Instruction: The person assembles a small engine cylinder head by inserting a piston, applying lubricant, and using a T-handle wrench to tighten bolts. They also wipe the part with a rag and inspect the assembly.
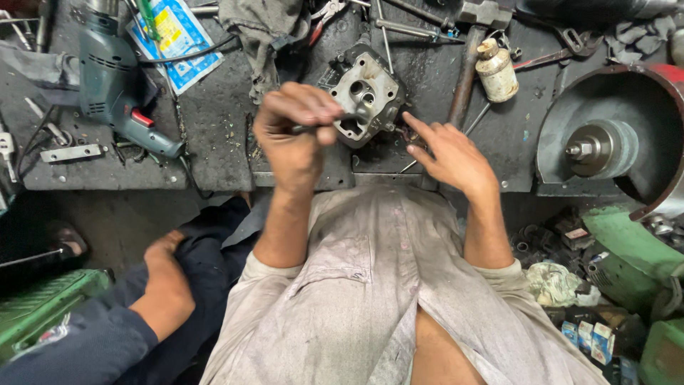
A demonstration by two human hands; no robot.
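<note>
The left hand [296,135] grips a thin dark metal tool [335,125], the right hand [449,153] spreads loose beside the heavy, hard grey metal engine block [367,93], likely best held by its sides.

Pale grey short-sleeved shirt, grease-smudged, chest pocket, hem parted at the front, bare forearms, no gloves
</note>
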